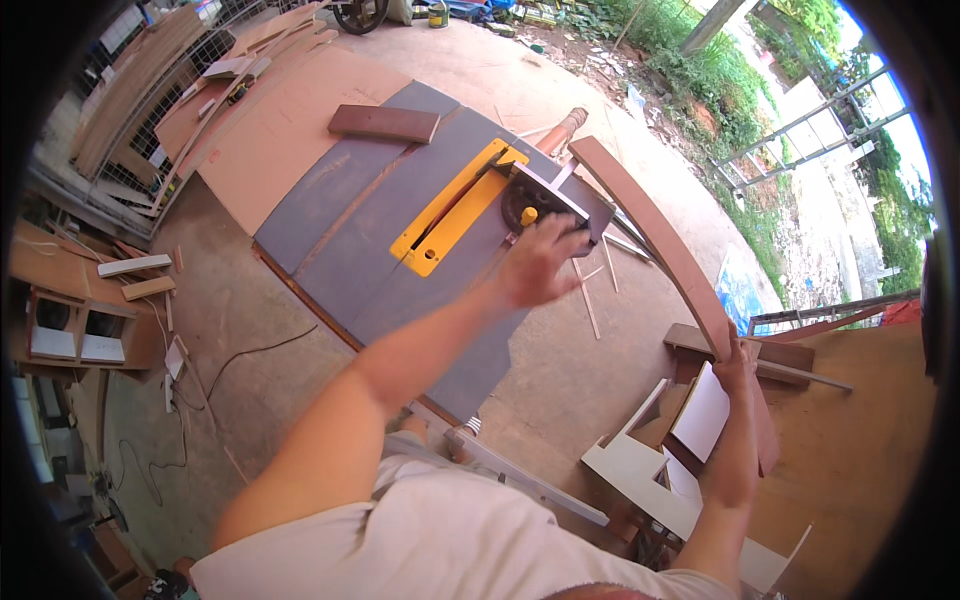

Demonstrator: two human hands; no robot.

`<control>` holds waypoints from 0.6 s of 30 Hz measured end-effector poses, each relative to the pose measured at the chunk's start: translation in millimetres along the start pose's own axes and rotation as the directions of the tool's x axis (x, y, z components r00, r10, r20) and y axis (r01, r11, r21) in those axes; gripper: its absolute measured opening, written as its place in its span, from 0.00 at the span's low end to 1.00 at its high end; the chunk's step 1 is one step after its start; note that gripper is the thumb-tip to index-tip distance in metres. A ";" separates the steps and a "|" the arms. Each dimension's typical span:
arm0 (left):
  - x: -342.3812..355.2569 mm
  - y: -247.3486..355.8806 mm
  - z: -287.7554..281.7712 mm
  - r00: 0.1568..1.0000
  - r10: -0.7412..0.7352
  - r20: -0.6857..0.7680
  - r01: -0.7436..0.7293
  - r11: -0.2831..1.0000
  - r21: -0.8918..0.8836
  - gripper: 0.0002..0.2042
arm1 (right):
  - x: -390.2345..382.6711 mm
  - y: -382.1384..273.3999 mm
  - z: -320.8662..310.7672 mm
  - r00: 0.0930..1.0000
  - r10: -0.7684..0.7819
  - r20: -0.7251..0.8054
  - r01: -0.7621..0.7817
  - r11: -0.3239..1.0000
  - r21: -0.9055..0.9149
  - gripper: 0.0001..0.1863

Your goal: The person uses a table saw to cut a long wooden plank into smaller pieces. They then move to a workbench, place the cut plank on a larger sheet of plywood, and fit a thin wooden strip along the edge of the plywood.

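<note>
A grey table saw (370,230) stands in front of me, with a yellow insert plate (425,240) around its blade slot. Just beside the plate rests a black miter gauge (522,198) with a yellow knob and a light metal fence. My left hand (545,262), slightly blurred, is over the near side of the gauge; its fingers are spread and nothing shows in them. On the right, my right hand (735,362) is closed around a long reddish-brown wooden board (655,245), which reaches from the saw's far right side back toward me.
A short brown board (384,123) lies on the saw's far left part. Cut panels (640,470) are piled at the near right beside a brown sheet (840,420). Thin strips (587,300) are on the concrete floor. Long boards lean at the far left, and a black cord (260,350) crosses the floor.
</note>
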State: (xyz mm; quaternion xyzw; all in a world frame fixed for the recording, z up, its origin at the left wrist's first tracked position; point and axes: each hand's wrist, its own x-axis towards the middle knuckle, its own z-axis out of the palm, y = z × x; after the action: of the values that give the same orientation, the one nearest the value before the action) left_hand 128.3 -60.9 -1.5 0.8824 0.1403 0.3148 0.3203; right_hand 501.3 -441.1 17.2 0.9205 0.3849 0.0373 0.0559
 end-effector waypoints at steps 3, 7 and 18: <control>-82.1 62.9 -12.0 0.993 -0.117 0.007 0.115 0.961 -0.252 0.26 | -46.5 10.2 -16.8 1.000 0.005 0.012 -0.006 0.999 0.036 0.55; -138.6 102.7 -30.6 0.861 -0.459 0.220 0.493 0.643 -0.586 0.25 | -103.6 9.3 -31.5 0.999 -0.035 -0.002 0.035 0.992 0.120 0.54; -138.6 120.6 -103.4 0.787 -0.616 -0.044 0.003 0.075 -0.997 0.38 | -221.3 -108.4 -72.9 0.872 -0.277 -0.403 0.370 0.913 0.172 0.44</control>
State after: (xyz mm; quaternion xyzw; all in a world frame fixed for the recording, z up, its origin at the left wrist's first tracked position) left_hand -38.5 -164.9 74.5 0.2999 0.1683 0.4474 0.8256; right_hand 261.7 -517.8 69.5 0.8184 0.5396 0.1524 -0.1257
